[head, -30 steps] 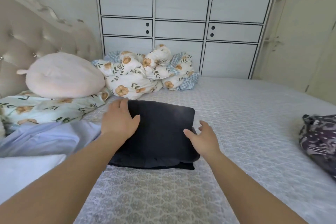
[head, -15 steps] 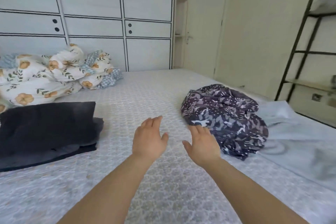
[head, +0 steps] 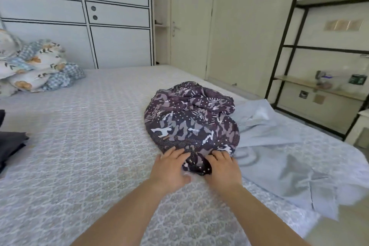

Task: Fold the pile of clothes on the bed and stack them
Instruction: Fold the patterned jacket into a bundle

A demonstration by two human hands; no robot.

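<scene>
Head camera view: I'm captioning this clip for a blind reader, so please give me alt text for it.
Both hands, left hand and right hand, take hold of the near edge of a crumpled purple patterned garment on the bed. A pale blue garment lies spread beside it, and dark folded clothes sit at the far left.

crumpled garment [head: 191, 118] on the bed [head: 89, 136], shirt [head: 279, 146] right of it.

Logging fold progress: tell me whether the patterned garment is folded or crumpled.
Crumpled. The patterned garment lies in a bunched heap on the bed; both hands grip its near edge.
</scene>
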